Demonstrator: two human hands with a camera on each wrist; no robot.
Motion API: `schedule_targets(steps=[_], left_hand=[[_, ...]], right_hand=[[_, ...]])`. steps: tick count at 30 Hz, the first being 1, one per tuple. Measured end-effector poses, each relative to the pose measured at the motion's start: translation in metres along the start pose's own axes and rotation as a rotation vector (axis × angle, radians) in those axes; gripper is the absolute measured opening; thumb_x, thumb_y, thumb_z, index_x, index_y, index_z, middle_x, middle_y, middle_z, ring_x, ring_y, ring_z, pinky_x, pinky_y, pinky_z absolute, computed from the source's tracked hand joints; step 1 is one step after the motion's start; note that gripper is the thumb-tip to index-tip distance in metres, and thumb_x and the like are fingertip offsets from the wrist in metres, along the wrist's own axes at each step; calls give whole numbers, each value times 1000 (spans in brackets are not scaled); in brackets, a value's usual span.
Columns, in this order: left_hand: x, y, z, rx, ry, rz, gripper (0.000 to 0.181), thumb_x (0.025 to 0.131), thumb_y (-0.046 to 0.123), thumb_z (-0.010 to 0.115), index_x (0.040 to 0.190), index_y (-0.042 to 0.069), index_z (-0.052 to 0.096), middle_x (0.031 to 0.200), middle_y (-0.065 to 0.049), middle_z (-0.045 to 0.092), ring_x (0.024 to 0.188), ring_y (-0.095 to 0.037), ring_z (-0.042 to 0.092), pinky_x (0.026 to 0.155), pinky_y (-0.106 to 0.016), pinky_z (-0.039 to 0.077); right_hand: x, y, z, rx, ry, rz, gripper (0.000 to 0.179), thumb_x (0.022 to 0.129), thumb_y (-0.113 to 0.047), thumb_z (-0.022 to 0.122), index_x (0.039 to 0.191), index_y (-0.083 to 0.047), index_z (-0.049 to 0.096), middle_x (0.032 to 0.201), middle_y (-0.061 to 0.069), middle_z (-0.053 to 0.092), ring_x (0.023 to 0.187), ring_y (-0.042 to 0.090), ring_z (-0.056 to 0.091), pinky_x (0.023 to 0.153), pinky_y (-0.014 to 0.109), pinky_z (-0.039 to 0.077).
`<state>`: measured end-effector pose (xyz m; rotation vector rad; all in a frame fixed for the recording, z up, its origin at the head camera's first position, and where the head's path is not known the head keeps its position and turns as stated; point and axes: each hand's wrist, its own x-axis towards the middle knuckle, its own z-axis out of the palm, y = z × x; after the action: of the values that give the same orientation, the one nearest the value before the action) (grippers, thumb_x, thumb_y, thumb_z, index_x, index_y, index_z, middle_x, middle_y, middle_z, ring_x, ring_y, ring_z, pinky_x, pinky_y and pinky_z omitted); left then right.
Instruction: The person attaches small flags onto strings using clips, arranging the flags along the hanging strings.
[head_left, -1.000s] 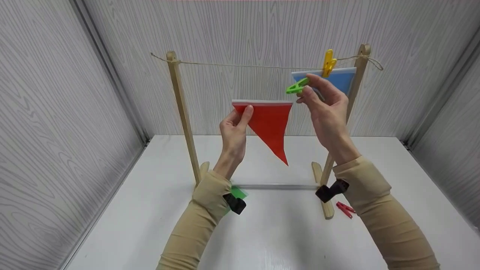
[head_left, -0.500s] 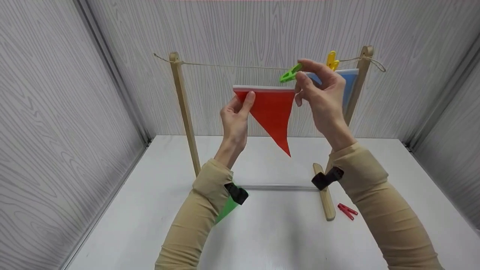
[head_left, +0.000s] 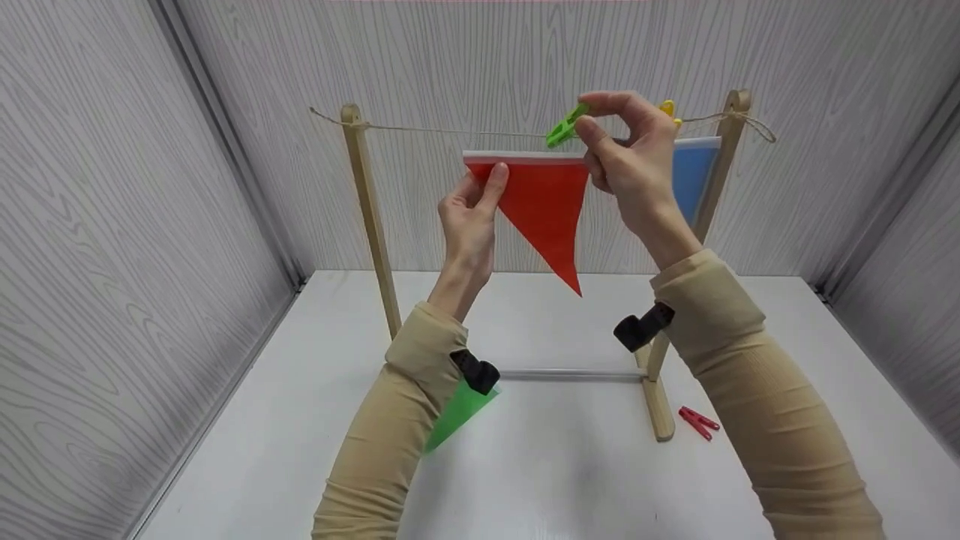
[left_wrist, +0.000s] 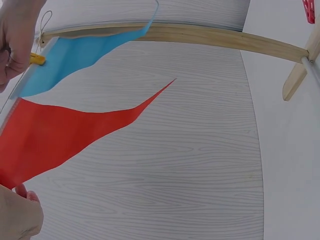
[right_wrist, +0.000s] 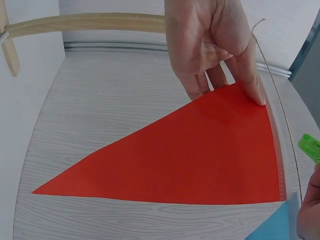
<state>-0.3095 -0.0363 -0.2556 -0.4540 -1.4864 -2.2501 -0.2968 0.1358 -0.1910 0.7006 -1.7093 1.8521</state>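
Note:
A red triangular pennant with a white top band hangs from my left hand, which pinches its upper left corner between thumb and fingers. The band lies just below the string. My right hand pinches a green clothespin by its handles, the tip pointing down and left by the string above the pennant. In the right wrist view, the clothespin stands apart from the pennant. Behind my right hand a blue pennant hangs under a yellow clothespin, partly hidden.
Two wooden posts hold the string, joined below by a pale rod. A red clothespin lies on the white table at the right. A green pennant lies partly under my left forearm.
The left hand has lifted the red pennant up toward the string. My right hand has moved up and left with the green clothespin, whose tip has turned downward.

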Motion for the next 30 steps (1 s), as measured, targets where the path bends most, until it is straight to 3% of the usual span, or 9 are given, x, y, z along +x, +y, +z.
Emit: schedule_targets(steps=[6, 11, 15, 20, 30], left_hand=[[3, 2, 2, 12, -6, -15, 23, 99, 15, 63, 117, 1, 69, 96, 0, 72, 103, -18, 65, 112, -32, 45], [4, 4, 4, 31, -6, -32, 24, 99, 17, 63, 118, 2, 69, 98, 0, 71, 105, -16, 64, 114, -34, 42], [6, 4, 6, 25, -3, -30, 25, 100, 17, 63, 119, 3, 68, 99, -1, 71, 105, -16, 64, 113, -32, 44], [7, 3, 8, 15, 0, -23, 26, 99, 15, 63, 120, 0, 67, 98, 0, 70, 104, -15, 63, 109, -28, 47], [9, 7, 11, 13, 11, -15, 25, 99, 15, 63, 119, 0, 68, 97, 1, 69, 106, -13, 62, 109, -26, 45]], right_hand=[[9, -2, 1, -26, 25, -31, 15, 94, -6, 69, 108, -4, 70, 87, -2, 65, 47, 7, 42, 44, 16, 35], [14, -3, 4, -114, 26, -42, 13, 94, -7, 69, 107, -4, 71, 88, -2, 66, 45, 6, 40, 44, 18, 35], [16, -5, 7, -163, 23, 6, 16, 96, -10, 68, 110, -3, 70, 91, 1, 66, 47, 8, 40, 46, 18, 38], [20, -4, 9, -144, 23, 65, 14, 93, -7, 70, 106, -2, 72, 90, 1, 63, 45, 7, 40, 43, 17, 36], [21, -5, 14, -258, 15, 64, 13, 94, -9, 70, 104, -3, 73, 92, -2, 62, 48, 8, 41, 47, 17, 40]])
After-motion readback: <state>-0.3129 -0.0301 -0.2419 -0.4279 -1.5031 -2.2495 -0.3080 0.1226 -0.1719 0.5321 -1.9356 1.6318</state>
